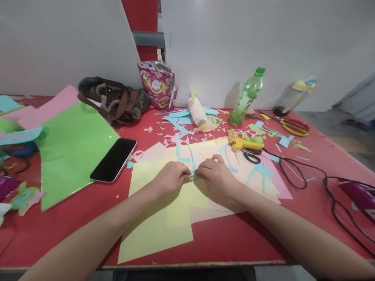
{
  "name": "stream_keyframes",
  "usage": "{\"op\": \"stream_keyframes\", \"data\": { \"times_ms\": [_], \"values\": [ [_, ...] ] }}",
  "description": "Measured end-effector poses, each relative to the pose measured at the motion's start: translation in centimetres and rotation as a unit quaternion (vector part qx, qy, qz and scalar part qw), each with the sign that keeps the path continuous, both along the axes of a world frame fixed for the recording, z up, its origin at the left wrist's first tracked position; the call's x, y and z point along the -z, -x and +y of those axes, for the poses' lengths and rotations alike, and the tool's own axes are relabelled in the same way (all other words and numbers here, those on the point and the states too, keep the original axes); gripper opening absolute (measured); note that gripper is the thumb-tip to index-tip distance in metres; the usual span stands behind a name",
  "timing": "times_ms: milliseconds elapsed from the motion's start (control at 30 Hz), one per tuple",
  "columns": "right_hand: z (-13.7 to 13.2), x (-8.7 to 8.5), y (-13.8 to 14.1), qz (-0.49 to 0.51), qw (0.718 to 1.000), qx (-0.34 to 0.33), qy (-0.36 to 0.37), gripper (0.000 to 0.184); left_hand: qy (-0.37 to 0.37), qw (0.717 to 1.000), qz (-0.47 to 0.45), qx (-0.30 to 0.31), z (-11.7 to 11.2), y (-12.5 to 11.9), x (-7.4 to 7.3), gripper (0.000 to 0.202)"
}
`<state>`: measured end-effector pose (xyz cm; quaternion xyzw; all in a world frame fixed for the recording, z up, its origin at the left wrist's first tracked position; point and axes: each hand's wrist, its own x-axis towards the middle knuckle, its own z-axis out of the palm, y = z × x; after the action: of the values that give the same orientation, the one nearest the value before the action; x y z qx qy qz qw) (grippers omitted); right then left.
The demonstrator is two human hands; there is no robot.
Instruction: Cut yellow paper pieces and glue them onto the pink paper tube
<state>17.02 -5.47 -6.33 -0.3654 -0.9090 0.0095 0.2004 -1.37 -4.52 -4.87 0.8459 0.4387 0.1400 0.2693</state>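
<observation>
My left hand (172, 177) and my right hand (216, 175) meet over the middle of the paper sheets, fingertips almost touching. Between them is a small folded yellow paper piece (191, 178), pinched from both sides; its full shape is hidden by my fingers. Thin blue paper strips (177, 148) lie just beyond the fingertips. Beneath my hands spread a pale yellow sheet (158, 226) and pale pink sheets (205, 216). Right of my right hand rests a yellow glue gun (244, 143), with black-handled scissors (252, 157) partly under it.
A phone (114, 160) lies on a green sheet pack (73, 140) at left. Behind stand a bag (117, 101), a snack packet (158, 84), a paper-covered tube (197, 111) and a green bottle (247, 95). Red-yellow scissors (294, 127) and a black cable (325, 179) lie at right.
</observation>
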Motion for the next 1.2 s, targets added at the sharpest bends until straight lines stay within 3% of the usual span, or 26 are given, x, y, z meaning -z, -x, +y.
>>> {"op": "stream_keyframes", "data": {
  "times_ms": [233,467,933,1200],
  "values": [
    [0.3,0.4,0.4,-0.002,0.994,0.025,0.105,0.015,-0.037,0.999,-0.002,-0.011,-0.4,-0.6,1.1,0.02],
    [1.1,0.7,0.2,0.003,0.99,0.046,0.135,0.017,-0.017,0.997,-0.042,-0.057,-0.6,-0.8,1.0,0.021],
    [0.9,1.6,0.1,0.101,0.992,0.007,0.082,0.019,-0.05,0.994,-0.042,-0.085,-1.2,-1.2,1.4,0.024],
    [0.6,1.6,0.2,0.037,0.999,-0.001,0.038,0.021,-0.089,0.993,0.009,-0.073,-1.5,-1.4,1.9,0.026]
  ]
}}
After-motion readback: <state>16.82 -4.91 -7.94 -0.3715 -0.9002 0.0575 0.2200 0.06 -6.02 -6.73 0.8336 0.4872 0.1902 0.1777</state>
